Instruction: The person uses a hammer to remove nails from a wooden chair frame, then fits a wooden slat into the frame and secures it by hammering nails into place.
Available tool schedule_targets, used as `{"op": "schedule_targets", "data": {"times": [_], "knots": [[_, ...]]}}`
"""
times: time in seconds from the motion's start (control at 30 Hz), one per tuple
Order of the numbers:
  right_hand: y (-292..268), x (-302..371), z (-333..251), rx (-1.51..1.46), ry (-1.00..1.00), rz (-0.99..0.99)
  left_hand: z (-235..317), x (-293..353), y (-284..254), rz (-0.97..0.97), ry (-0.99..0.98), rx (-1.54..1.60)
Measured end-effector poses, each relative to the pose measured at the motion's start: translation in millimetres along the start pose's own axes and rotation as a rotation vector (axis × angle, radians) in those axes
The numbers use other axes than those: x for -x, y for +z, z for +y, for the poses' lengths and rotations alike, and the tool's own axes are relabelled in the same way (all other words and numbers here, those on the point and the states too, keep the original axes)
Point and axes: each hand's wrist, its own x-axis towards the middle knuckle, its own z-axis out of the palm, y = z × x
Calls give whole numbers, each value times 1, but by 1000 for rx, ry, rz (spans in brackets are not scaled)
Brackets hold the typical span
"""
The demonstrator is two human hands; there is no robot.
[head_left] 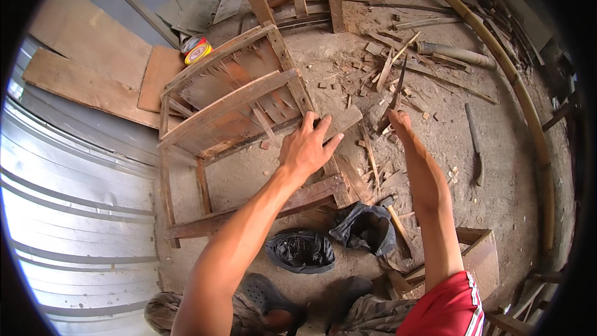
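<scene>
A wooden chair-like frame (227,105) with worn slats and curved rails lies tipped on the floor at centre left. My left hand (303,149) rests on its right side with fingers spread, beside and partly over a short flat wooden board (344,121) that sticks out to the right. My palm hides where board and frame meet. To the right of the board, my right hand (400,122) is closed round the handle of a handsaw (400,84). Its dark, narrow blade points up and away from me, apart from the board.
Two black bags (301,251) (371,229) and a hammer (400,227) lie near my feet. Offcuts (385,65) litter the floor ahead. A machete-like blade (474,143) and bamboo pole (528,106) lie right. Another wooden frame (336,0) stands beyond; a yellow-red can (198,52) sits left.
</scene>
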Motion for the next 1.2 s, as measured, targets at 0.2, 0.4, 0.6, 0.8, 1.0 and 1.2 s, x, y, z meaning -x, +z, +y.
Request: {"op": "schedule_targets", "data": {"times": [0.2, 0.4, 0.6, 0.8, 1.0, 1.2], "knots": [[-50, 34, 7, 187, -488, 362, -15, 1, -21, -252, -39, -38], [-131, 51, -13, -81, -302, 329, -33, 11, -36, -259, 89, -56], [-163, 124, -80, -216, -323, 151, -54, 11, -33, -422, 47, 147], [-194, 217, -142, -135, -263, 86, -52, -8, -36, -679, -243, 424], [-199, 334, -200, -114, -276, 19, -62, -18, -27, -614, -154, 326], [-154, 425, -176, -58, -357, -37, -64, -27, -28, -656, -192, 312]]}}
